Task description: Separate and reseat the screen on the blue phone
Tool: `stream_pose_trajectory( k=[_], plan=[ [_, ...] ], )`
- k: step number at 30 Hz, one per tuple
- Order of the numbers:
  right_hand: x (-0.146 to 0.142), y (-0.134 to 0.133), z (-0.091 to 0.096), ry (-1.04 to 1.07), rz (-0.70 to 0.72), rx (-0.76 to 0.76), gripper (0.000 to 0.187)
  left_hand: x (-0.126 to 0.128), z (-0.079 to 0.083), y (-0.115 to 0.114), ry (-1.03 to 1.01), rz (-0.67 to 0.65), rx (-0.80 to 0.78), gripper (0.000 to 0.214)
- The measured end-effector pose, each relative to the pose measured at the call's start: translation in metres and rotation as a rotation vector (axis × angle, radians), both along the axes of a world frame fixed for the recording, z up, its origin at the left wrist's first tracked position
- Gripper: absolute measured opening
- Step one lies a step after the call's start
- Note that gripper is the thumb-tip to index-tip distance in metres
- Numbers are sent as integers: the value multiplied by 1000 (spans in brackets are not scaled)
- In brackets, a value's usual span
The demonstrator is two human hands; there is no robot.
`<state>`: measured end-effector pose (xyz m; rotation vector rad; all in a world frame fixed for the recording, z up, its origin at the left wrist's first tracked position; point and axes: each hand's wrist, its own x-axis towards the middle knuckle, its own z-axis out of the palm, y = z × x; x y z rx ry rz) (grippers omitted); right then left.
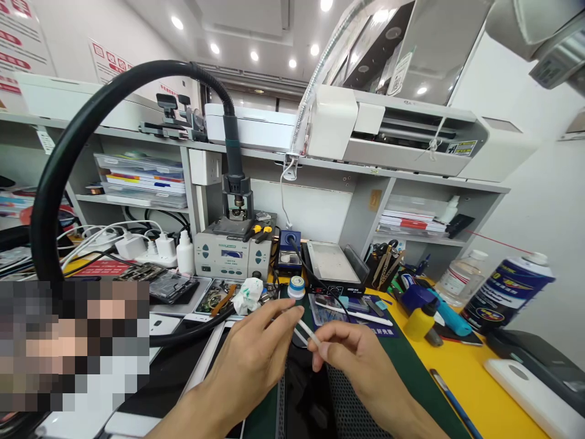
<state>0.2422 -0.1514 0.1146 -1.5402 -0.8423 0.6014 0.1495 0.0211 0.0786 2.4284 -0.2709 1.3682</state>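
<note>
My left hand (249, 360) and my right hand (359, 360) meet over a dark mat (393, 360) at the bench's front. Between their fingertips is a thin white stick (307, 332), like a swab or small tool. The right hand pinches its lower end with thumb and forefinger. The left hand's fingers are stretched toward its upper end and touch it. Just beyond the fingertips stands a small round blue-and-white pot (297, 288).
A grey rework station (228, 253) with a black hose (82, 140) stands behind. A crumpled wipe (247, 294), a yellow bottle (418, 320), a blue spray can (507, 292), tools and phone parts crowd the yellow bench (470, 372). A pixelated patch covers the lower left.
</note>
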Motion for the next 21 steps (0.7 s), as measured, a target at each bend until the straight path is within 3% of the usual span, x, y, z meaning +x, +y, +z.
stream_pose_trajectory(
  k=[6, 11, 21],
  plan=[
    [0, -2, -3, -7, -2, 13, 16, -3, 1, 2, 35, 35, 116, 37],
    [0, -3, -3, 41, 70, 33, 20, -3, 1, 6, -9, 42, 122, 40],
    [-3, 1, -5, 34, 33, 31, 16, -4, 3, 6, -16, 28, 118, 41]
  ],
)
